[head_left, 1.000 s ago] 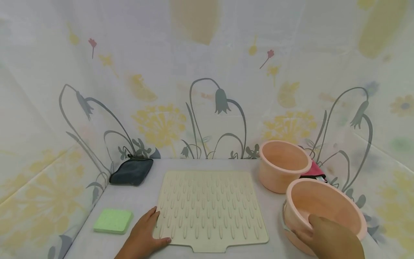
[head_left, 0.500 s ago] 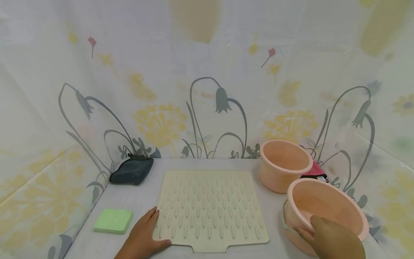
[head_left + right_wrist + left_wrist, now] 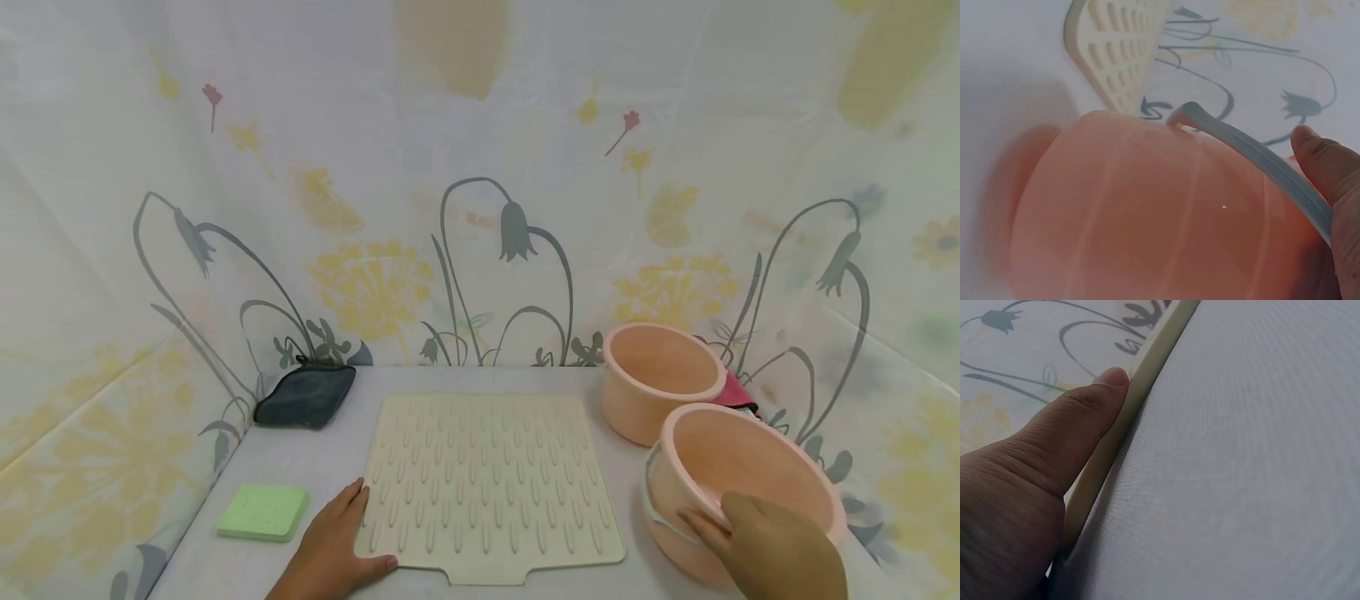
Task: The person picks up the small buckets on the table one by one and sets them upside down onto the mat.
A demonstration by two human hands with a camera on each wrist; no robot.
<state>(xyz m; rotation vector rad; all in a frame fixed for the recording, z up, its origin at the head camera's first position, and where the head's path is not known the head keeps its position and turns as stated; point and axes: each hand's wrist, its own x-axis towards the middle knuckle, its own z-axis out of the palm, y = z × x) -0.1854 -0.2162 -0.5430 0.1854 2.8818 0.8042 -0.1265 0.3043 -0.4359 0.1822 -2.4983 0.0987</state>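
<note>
My left hand [image 3: 330,537] lies at the near left corner of a cream draining mat [image 3: 491,475] covered with raised oval ridges. Its fingers touch the left edge, and the thumb [image 3: 1088,415] lies straight along the front edge. On the right, my right hand [image 3: 772,542] grips the near rim of a peach bucket [image 3: 682,483], which tilts with its mouth towards the upper right. The bucket's grey-blue handle [image 3: 1254,153] hangs against its outer wall. Behind it stands a second peach bucket [image 3: 633,408], upright, its far right side overlapping something pink.
A pale green sponge [image 3: 261,512] lies left of the mat. Further back, a dark zipped pouch [image 3: 306,397] sits at the table's far left. A pink and black item [image 3: 735,392] is partly hidden behind the buckets. A flower-printed curtain surrounds the table on three sides.
The bucket in my right hand has shifted slightly up and to the left, nearer the rear bucket in the head view. My left hand and the mat have stayed put.
</note>
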